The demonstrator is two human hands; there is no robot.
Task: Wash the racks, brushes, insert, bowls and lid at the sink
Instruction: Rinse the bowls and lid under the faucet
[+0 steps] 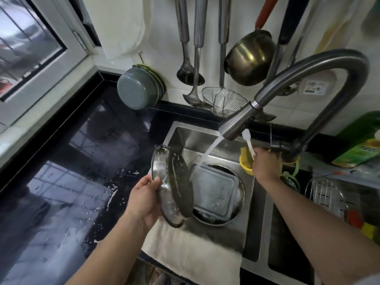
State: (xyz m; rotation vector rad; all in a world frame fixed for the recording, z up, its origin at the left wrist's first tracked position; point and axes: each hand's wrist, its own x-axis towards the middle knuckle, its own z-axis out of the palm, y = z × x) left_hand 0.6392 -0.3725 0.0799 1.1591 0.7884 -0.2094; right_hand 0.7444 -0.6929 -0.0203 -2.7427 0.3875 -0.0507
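Far left: window (28,46) above a wet black counter (67,182), white foam flecks scattered near the sink edge. Grey-blue bowl (138,87) tipped on its side against the wall tiles at the back of the counter.

Left hand (144,199) over the sink's left rim, fingers and thumb curled round the edge of a shallow metal bowl (164,182), held tilted on edge, soapy streaks on it. A second dark, flat round piece (181,182) leaning against the bowl's inner side (cannot tell whether lid or insert). White cloth (191,249) draped over the front rim of the sink (248,223).

Centre: in the basin, a clear square lid (213,194) lying in a round metal bowl (236,212). Ladles and a wire skimmer (223,99) hanging on the wall above.

Tap spout (236,124) running, stream (209,151) falling just behind the square lid.

Right hand (265,163) near the tap base, gripping a white brush (247,140), bristle head up beside the spout. Yellow holder (245,161) touching the hand's left side.

Far right: wire rack (327,194) in the second basin, green carton (357,153) behind.
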